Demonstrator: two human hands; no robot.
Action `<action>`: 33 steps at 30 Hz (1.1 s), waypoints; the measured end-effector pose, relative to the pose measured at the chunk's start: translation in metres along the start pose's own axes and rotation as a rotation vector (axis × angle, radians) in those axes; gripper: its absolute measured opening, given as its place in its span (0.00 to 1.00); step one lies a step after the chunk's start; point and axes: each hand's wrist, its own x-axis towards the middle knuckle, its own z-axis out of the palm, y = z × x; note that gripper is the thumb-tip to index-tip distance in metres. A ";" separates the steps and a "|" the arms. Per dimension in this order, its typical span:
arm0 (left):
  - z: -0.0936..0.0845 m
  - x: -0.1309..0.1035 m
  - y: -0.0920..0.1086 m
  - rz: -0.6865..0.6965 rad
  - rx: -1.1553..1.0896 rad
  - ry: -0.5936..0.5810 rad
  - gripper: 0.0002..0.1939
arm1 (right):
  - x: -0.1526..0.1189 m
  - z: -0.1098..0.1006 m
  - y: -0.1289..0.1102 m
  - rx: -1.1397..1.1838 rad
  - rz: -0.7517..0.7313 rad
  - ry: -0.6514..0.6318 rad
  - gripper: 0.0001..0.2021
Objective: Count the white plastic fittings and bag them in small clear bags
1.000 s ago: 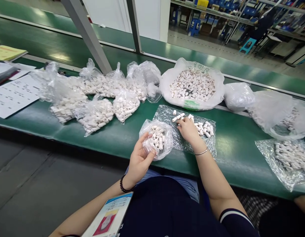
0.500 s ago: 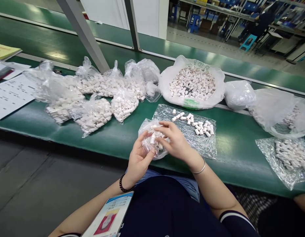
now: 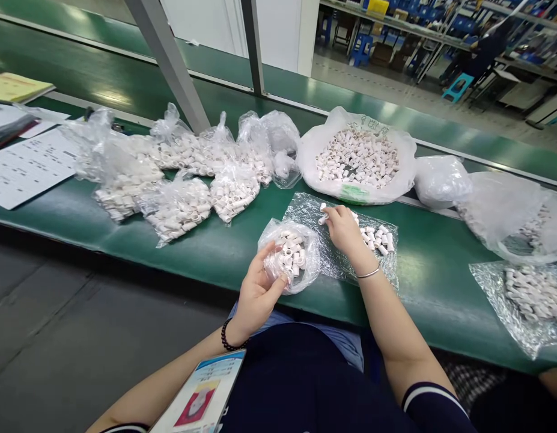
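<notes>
My left hand (image 3: 258, 285) grips the edge of an open clear plastic bag (image 3: 312, 264), thumb near the front and fingers at its left side. Inside it lies a heap of short white tubes (image 3: 291, 252). My right hand (image 3: 343, 228) is over a crinkled clear plastic sheet (image 3: 300, 207), its fingertips closed at a short white tube (image 3: 322, 207) near the sheet's far edge; part of the grip is hidden. More loose white tubes (image 3: 381, 239) lie on the sheet to the right of this hand.
Several filled clear bags (image 3: 179, 207) stand at the left. Behind the sheet is a large open white bag (image 3: 312, 159) of tubes. A bundled white bag (image 3: 443, 180) and another plastic sheet (image 3: 490, 288) with tubes are at right. Papers (image 3: 30, 165) lie far left.
My right hand has left the bag and moved right and away from me to the tubes on the sheet. My left hand still holds the bag, whose mouth now shows more openly.
</notes>
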 end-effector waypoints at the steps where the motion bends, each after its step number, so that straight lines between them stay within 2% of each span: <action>1: 0.000 0.000 0.000 -0.002 -0.001 0.000 0.31 | 0.002 0.003 -0.003 0.006 -0.028 -0.015 0.17; 5: -0.001 0.000 0.001 -0.003 -0.016 0.020 0.31 | 0.006 0.013 -0.008 0.037 -0.091 -0.053 0.15; 7: -0.002 0.000 0.002 -0.004 -0.030 0.025 0.31 | 0.002 0.011 -0.009 0.060 -0.096 -0.038 0.15; 9: -0.003 0.000 0.002 -0.009 -0.041 0.025 0.30 | -0.008 0.003 -0.015 0.090 -0.093 0.006 0.15; 11: -0.003 0.000 0.002 -0.011 -0.053 0.028 0.30 | -0.023 -0.008 -0.029 0.216 -0.114 0.121 0.15; 13: -0.002 0.001 0.001 -0.010 -0.061 0.030 0.30 | -0.040 -0.019 -0.048 0.428 -0.203 0.233 0.14; 14: -0.002 0.002 0.001 -0.007 -0.062 0.025 0.30 | -0.046 -0.023 -0.057 0.522 -0.272 0.242 0.14; 17: -0.001 0.003 0.001 0.004 -0.054 0.008 0.30 | -0.052 -0.029 -0.072 0.616 -0.414 0.161 0.13; 19: -0.001 0.002 0.002 0.008 -0.047 0.016 0.30 | -0.042 -0.029 -0.065 0.550 -0.348 0.143 0.14; 21: -0.001 0.001 0.003 -0.001 -0.041 0.024 0.30 | -0.024 -0.028 -0.046 0.400 -0.156 0.128 0.15; 23: -0.001 -0.001 0.004 -0.011 -0.033 0.023 0.30 | -0.005 -0.026 -0.025 0.179 0.078 0.046 0.16; 25: -0.001 -0.002 0.004 -0.014 -0.024 0.027 0.30 | 0.010 -0.022 -0.010 0.010 0.227 -0.046 0.18; 27: -0.001 -0.003 0.005 -0.011 -0.020 0.036 0.30 | 0.019 -0.015 -0.002 -0.054 0.268 -0.096 0.19; 30: 0.000 -0.003 0.005 -0.011 -0.026 0.033 0.31 | 0.022 -0.006 0.000 -0.044 0.232 -0.106 0.15; 33: -0.001 -0.002 0.006 -0.006 -0.030 0.036 0.31 | 0.016 -0.006 -0.003 -0.009 0.178 -0.105 0.13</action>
